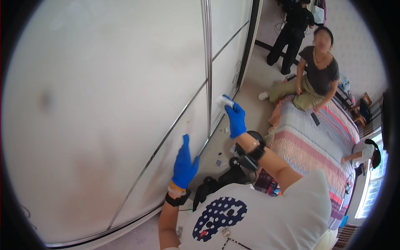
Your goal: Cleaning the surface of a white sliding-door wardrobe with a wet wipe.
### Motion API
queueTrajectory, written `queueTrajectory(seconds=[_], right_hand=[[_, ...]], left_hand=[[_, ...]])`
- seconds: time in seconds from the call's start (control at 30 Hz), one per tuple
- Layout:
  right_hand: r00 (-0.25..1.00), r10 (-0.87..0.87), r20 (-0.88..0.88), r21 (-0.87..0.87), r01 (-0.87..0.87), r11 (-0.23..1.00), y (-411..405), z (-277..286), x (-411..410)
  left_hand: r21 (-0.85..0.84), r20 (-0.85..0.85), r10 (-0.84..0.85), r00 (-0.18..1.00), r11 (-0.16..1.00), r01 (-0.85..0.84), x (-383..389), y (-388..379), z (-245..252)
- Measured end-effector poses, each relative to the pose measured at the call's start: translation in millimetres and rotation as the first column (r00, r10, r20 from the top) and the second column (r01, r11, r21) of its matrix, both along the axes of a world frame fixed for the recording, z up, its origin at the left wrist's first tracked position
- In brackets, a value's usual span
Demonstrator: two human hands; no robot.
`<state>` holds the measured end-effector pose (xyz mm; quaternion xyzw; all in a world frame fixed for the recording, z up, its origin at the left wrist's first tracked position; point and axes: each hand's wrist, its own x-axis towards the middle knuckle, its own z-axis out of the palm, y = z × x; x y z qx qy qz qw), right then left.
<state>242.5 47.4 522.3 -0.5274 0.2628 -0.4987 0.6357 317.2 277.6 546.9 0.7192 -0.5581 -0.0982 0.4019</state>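
My right hand [236, 120], in a blue glove, is closed round a small white object [226, 101], perhaps a folded cloth or sponge. It is near the vertical metal frame [207, 68] between two white sliding wardrobe doors. My left hand [185, 165], also gloved in blue, is held up with its fingers extended and nothing in it, in front of the lower white door panel [194, 125]. Whether it touches the panel I cannot tell. A large glossy white panel [109, 93] fills the left of the view, with a blurred dark spot on it.
A person [322, 68] sits on the edge of a bed [312, 140] at the right. Another stands in dark clothes [293, 31] near the far wall, and a third leans at the bed's far side [364, 153]. Dark bags [232, 175] and small litter [218, 162] lie on the floor.
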Motion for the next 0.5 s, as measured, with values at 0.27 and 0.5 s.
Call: queueTrajectory(seconds=[0.27, 0.5], right_hand=[[0.895, -0.387, 0.221, -0.274, 0.438, 0.856, -21, -49, 130], [0.972, -0.149, 0.18, 0.01, 0.15, 0.989, 137, -34, 129]], left_hand=[[-0.063, -0.45, 0.308, 0.838, 0.925, -0.374, -17, 42, -58], [0.079, -0.555, 0.431, 0.711, 0.878, -0.471, -21, 97, -135]])
